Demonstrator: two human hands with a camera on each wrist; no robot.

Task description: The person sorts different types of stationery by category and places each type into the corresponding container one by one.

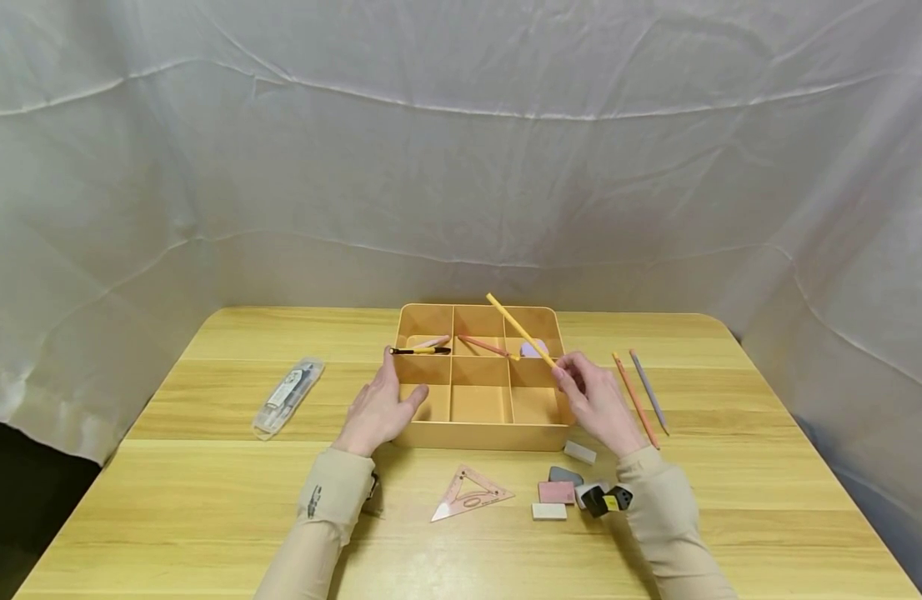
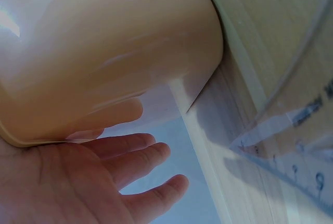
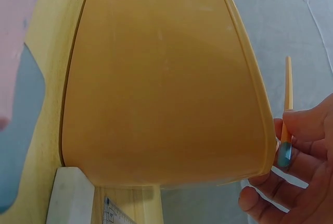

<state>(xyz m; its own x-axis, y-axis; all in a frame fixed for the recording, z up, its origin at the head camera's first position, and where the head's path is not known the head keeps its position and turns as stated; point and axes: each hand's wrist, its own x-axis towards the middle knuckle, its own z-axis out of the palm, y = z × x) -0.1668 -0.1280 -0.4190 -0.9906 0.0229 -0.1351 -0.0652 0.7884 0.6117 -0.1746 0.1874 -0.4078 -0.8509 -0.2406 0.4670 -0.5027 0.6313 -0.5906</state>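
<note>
My right hand (image 1: 592,396) pinches a yellow pencil (image 1: 517,327) between thumb and fingers above the right side of the orange organizer box (image 1: 479,437). In the right wrist view, the pencil (image 3: 289,83) shows a teal end below the thumb. Along the box's left wall lies my left hand (image 1: 378,408), thumb over the front left compartment. Its fingers (image 2: 140,159) extend loosely along the outer wall in the left wrist view. A black-and-yellow pen (image 1: 422,351) lies across the left divider. A red pencil (image 1: 482,343) and a purple eraser (image 1: 534,347) sit in rear compartments.
A pink triangle ruler (image 1: 472,493) lies before the box. Several erasers, including a pink one (image 1: 556,492), cluster near the right wrist. To the right lie an orange-red pencil (image 1: 636,400) and a purple pencil (image 1: 649,392). A clear case (image 1: 288,398) is at left.
</note>
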